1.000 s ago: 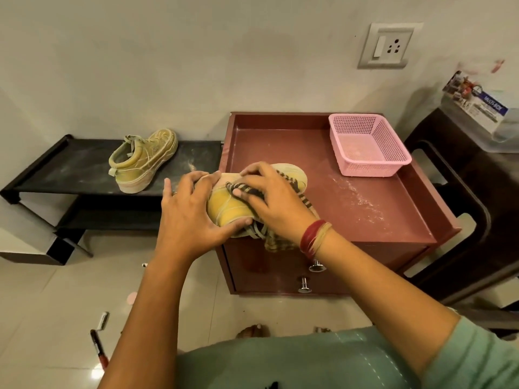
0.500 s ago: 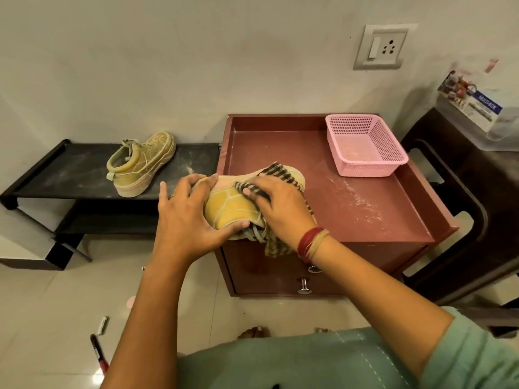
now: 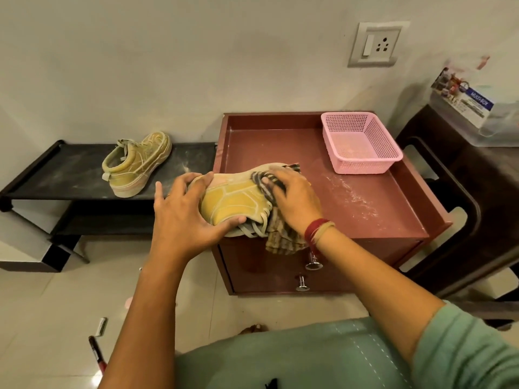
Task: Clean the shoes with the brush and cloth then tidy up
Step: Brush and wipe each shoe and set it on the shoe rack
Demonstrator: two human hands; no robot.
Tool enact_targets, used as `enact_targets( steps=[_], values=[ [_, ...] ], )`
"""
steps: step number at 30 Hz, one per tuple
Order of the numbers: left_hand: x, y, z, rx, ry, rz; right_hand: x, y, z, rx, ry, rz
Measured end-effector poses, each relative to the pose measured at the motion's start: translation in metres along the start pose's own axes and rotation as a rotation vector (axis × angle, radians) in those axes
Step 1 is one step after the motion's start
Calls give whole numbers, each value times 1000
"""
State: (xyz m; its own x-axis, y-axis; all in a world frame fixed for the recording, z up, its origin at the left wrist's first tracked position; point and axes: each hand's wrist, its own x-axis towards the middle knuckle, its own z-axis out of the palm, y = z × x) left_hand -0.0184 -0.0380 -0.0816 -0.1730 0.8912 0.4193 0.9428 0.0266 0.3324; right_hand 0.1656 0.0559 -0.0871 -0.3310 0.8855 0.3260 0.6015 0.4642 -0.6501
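Observation:
A yellow shoe [image 3: 233, 200] lies on its side at the front left corner of the red-brown cabinet top [image 3: 365, 209], its laces hanging loose. My left hand [image 3: 185, 211] grips its heel end, thumb under the shoe. My right hand [image 3: 295, 197] presses a striped cloth [image 3: 280, 237] against the shoe's toe part, and the cloth's tail hangs over the cabinet's front edge. A second yellow shoe [image 3: 134, 164] stands on the black low shelf [image 3: 56, 175] to the left. No brush is in sight.
A pink mesh basket [image 3: 362, 144] sits at the cabinet's back right. White dust streaks the cabinet top. A dark stool [image 3: 455, 197] with a clear box [image 3: 477, 113] stands on the right. A marker [image 3: 97, 352] and a small white item [image 3: 101, 325] lie on the floor.
My right hand has slid the cloth from the middle of the shoe toward its toe end. My left hand keeps its hold on the heel.

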Motion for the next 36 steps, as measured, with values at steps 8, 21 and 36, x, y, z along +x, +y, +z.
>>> enact_targets(
  steps=[8, 21, 36],
  values=[
    [7, 2, 0, -204, 64, -158, 7, 10, -16, 686, 399, 263],
    [7, 3, -3, -207, 34, -181, -14, 7, 19, 288, -58, -7],
    [9, 3, -4, -234, 13, -207, -7, 19, 14, 323, 47, 109]
  ],
)
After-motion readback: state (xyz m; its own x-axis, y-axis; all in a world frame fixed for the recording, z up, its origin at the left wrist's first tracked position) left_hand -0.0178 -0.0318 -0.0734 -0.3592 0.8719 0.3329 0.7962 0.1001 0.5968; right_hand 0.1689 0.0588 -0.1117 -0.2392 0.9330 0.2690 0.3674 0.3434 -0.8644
